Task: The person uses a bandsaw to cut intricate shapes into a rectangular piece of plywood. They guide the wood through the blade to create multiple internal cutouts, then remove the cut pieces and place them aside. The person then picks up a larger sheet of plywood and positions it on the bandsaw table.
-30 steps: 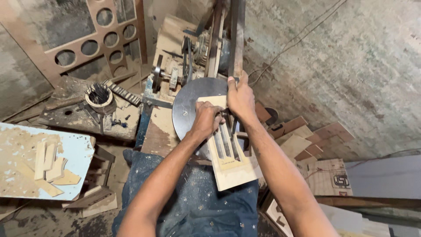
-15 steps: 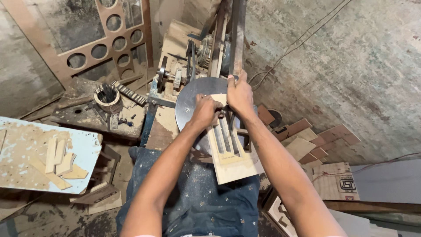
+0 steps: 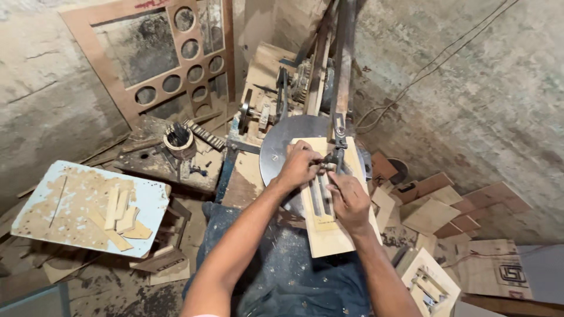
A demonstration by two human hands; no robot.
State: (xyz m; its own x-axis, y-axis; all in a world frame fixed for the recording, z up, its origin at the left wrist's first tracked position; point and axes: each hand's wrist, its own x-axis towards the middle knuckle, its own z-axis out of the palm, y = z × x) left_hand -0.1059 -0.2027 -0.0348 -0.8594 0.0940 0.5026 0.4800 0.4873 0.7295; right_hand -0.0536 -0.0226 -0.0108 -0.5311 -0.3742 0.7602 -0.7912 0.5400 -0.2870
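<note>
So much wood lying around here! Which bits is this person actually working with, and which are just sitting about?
In use:
- wooden board with cut slots, on the round metal saw table
- left hand and right hand, both on the board by the blade clamp

Lying about:
- blue tray with wood strips
- panel with round holes
- board offcuts
- cup of tools

saw blade [image 3: 336,157] too thin, hands [image 3: 299,167] hide cut

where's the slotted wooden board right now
In the head view, the slotted wooden board lies centre frame on the round metal saw table, under the left hand and right hand.
</note>
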